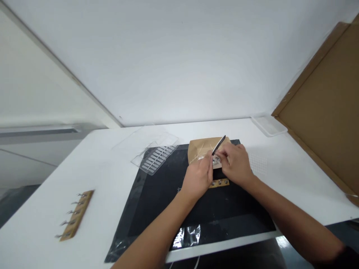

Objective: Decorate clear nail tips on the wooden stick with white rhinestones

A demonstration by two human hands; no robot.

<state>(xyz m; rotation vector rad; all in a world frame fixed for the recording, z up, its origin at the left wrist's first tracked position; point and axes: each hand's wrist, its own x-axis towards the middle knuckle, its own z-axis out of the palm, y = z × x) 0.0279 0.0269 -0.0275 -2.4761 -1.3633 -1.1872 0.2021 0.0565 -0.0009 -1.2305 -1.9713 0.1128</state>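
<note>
My left hand is closed around the lower end of a slim dark strip with a pale edge, which looks like a nail file. The strip slants up and to the right. My right hand is pinched beside it, its fingertips close to the strip; whatever is between them is too small to make out. Beneath both hands lies a brown paper sheet with thin white sticks and small pale pieces on it. Just nearer to me is a wooden strip with metal clips, partly hidden by my left hand.
A black mat covers the table's middle. Clear plastic trays with slots overlap its far left corner. Another wooden clip stand lies left. At right are a white gridded sheet, a translucent tray and a tall cardboard panel.
</note>
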